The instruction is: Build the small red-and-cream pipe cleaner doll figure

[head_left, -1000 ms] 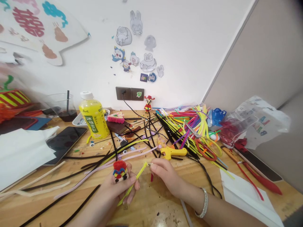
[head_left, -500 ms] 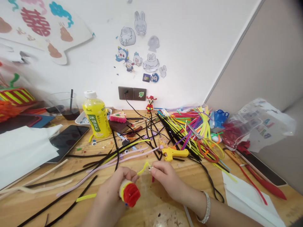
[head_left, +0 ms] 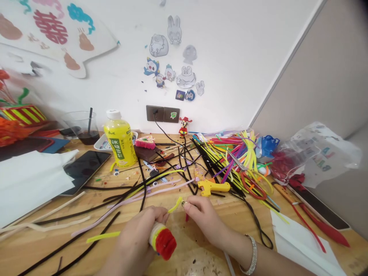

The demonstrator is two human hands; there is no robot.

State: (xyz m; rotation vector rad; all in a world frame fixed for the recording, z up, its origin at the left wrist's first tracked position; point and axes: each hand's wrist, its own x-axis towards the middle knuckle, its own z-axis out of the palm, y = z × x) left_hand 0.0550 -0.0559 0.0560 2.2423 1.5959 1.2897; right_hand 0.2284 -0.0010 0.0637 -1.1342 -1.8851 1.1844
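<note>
My left hand (head_left: 140,234) is closed around a small pipe-cleaner piece (head_left: 165,243) with a red end, a yellow band and a whitish body. A yellow pipe cleaner (head_left: 175,205) sticks out from its fingertips, bent at the tip; a yellow length (head_left: 103,237) also shows left of this hand. My right hand (head_left: 202,214) pinches a tiny shiny roundish thing (head_left: 183,204) beside that bent tip. What it is, I cannot make out. Below the right fingers a bit of red (head_left: 187,217) shows, mostly hidden.
Black pipe cleaners (head_left: 94,211) lie loose across the left side. Ahead are a yellow glue gun (head_left: 212,187), scissors (head_left: 253,186) and a heap of coloured pipe cleaners (head_left: 221,153). A yellow drink bottle (head_left: 119,143), a tablet (head_left: 86,170) and a small red figure (head_left: 184,127) stand or lie farther back.
The view has shifted slightly. My left hand has moved a little right with the red-ended piece, which is tilted a bit more. The right hand keeps its pinch near the yellow tip.
</note>
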